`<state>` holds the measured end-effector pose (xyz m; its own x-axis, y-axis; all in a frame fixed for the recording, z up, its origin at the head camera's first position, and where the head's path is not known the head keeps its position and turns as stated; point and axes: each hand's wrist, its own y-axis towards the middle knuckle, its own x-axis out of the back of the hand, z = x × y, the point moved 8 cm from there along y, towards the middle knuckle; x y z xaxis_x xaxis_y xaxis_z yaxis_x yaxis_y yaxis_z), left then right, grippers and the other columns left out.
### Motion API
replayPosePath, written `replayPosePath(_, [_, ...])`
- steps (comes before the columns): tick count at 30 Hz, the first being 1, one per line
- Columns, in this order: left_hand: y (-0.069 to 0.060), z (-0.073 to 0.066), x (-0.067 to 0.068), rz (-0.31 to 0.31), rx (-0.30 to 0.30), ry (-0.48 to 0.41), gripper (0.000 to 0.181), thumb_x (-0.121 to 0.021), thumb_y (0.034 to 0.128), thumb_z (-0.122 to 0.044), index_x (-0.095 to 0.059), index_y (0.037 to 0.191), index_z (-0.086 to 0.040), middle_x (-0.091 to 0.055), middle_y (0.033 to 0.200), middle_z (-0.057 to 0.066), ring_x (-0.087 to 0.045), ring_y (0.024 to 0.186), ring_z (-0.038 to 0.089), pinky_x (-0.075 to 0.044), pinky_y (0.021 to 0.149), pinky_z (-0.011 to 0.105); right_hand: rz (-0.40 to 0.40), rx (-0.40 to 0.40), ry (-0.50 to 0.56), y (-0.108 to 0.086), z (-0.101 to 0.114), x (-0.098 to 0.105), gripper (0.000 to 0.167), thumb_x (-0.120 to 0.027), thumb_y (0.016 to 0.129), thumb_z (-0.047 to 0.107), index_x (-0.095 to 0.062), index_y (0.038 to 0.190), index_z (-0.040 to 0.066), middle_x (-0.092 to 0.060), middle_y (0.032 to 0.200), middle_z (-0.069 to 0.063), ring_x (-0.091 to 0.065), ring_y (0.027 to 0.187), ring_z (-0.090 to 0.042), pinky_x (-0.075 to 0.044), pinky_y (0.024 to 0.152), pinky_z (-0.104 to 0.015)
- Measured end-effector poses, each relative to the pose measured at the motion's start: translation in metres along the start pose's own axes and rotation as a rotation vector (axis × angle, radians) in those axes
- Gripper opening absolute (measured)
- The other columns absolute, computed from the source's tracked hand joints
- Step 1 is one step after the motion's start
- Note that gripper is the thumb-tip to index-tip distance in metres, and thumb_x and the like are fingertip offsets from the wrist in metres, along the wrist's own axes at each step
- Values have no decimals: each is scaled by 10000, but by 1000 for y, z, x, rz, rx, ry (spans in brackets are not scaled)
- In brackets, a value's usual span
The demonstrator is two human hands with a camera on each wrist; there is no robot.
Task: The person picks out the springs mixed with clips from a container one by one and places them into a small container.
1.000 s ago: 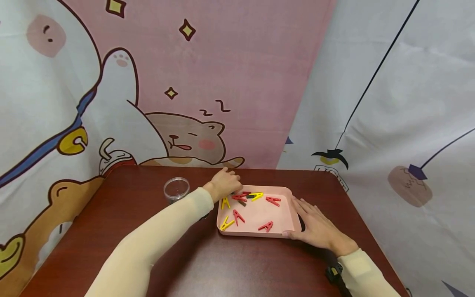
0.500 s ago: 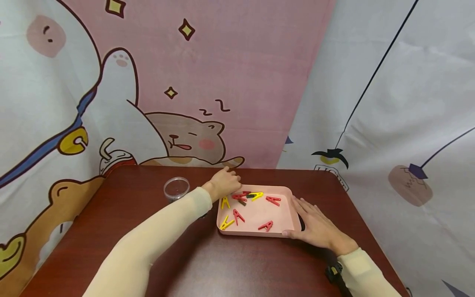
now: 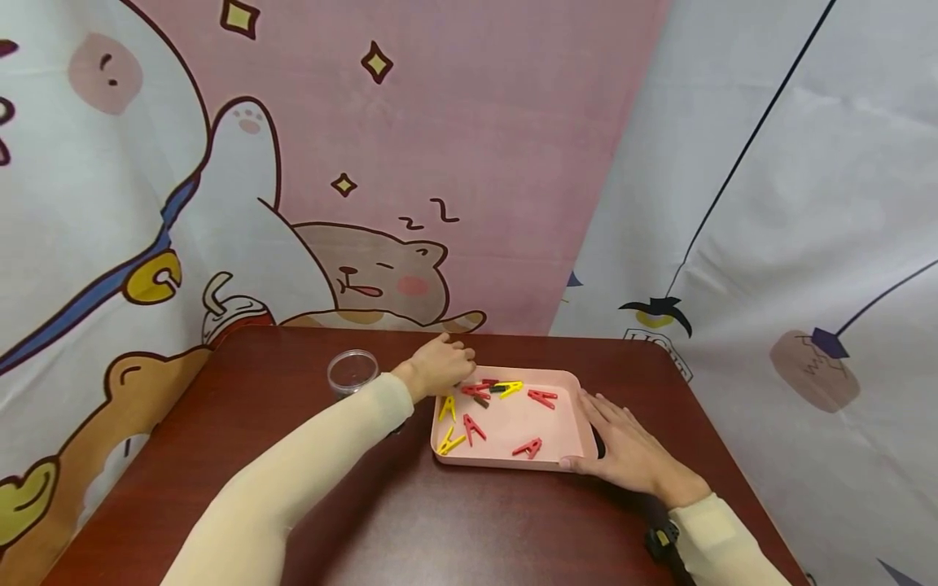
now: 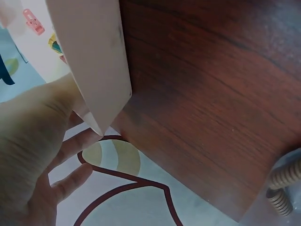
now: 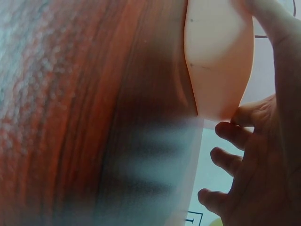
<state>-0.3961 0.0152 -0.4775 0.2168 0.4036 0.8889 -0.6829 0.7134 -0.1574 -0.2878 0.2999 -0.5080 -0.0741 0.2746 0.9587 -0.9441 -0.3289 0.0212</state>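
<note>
A pink tray (image 3: 560,427) holds several small red, yellow and dark clothes pegs. My left hand (image 3: 438,368) reaches over its far left corner; in the left wrist view the thumb and index finger pass behind the tray wall (image 4: 94,56), so their tips are hidden. Its other fingers stay outside. A yellow peg (image 3: 447,408) lies just below this hand, and a red peg (image 3: 476,391) to its right. My right hand (image 3: 632,452) rests spread along the right side, thumb at the near right corner. In the right wrist view its fingers (image 5: 228,162) are apart and slightly bent.
A clear round container (image 3: 352,373) stands left of the tray, beyond my left forearm. The dark wooden table (image 3: 469,521) ends at a printed cloth backdrop (image 3: 513,163). More red pegs (image 3: 542,398) lie at the tray's right side.
The head view has turned slightly left. A dark bit beside my left fingers is no longer visible, and the yellow peg below that hand has shifted slightly nearer. My right hand stays put.
</note>
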Motion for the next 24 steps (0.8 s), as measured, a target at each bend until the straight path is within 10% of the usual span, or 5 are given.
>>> replayPosePath(24, [-34, 4, 25, -241, 89, -211, 382, -894, 1033, -508, -820, 1278, -224, -767, 1376, -27, -729, 1286, 230, -576, 1079, 437, -17, 30, -31, 2, 0, 1, 1283, -748, 913, 890, -378, 1813, 54, -382, 1902, -168, -407, 1730, -507, -326, 1347, -833])
